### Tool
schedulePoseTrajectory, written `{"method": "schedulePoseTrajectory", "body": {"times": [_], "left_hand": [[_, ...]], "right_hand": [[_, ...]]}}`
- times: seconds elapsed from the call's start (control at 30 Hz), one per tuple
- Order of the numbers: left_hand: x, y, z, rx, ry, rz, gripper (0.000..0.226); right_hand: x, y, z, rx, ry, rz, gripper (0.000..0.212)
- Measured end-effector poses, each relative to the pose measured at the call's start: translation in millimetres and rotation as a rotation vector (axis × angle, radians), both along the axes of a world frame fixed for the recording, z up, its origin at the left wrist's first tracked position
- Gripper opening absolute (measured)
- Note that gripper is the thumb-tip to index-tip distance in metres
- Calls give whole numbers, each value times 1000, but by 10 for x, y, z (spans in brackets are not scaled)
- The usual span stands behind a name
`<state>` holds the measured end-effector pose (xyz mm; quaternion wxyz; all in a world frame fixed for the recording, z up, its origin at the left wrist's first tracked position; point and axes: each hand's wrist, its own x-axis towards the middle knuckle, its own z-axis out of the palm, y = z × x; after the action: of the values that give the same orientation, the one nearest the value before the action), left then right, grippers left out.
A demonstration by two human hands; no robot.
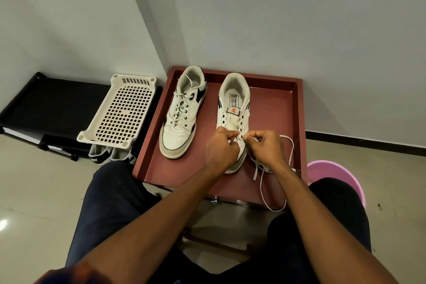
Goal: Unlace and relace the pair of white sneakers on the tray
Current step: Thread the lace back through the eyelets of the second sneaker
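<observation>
Corner of a room, pale walls (276, 18), tiled floor (34, 191). In the middle, a red tray (272, 110) raised close in front of the seated person. Carries both white sneakers, toes pointing back toward the camera, which keeps the eyelets within easy reach.

Laced sneaker (182, 110) parked at the left of the tray, out of the way. Bare sneaker (232, 90) at the right, upper eyelets empty; looks like the start of relacing (or the tail end of unlacing, hard to say).

Left grip (221, 145) clenched at the lowest eyelets, seemingly pinching the lace (293, 148) there to steady the shoe. Right grip (265, 145) pinching the lace just beside an eyelet, placed for feeding. Slack lace looping loose over the tray's near edge, clear of the work.

Off to the sides, a white lattice rack (119, 110) and a pink tub (341, 173).
</observation>
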<state>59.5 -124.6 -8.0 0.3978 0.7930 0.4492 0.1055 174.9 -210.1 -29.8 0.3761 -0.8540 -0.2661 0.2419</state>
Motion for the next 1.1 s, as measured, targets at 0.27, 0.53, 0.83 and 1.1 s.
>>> {"method": "schedulePoseTrajectory", "body": {"times": [0.27,0.53,0.83,1.1], "left_hand": [[88,25,69,108,168,-120,31],[104,114,65,98,185,-124,28],[50,113,-109,24,57,13,21],[15,138,-88,21,44,-78,27]], "right_hand": [[5,13,13,5,31,-12,9],[-44,75,125,-136,-186,70,14],[-60,175,242,-271,-579,325,20],[30,50,58,208,557,-141,7]]}}
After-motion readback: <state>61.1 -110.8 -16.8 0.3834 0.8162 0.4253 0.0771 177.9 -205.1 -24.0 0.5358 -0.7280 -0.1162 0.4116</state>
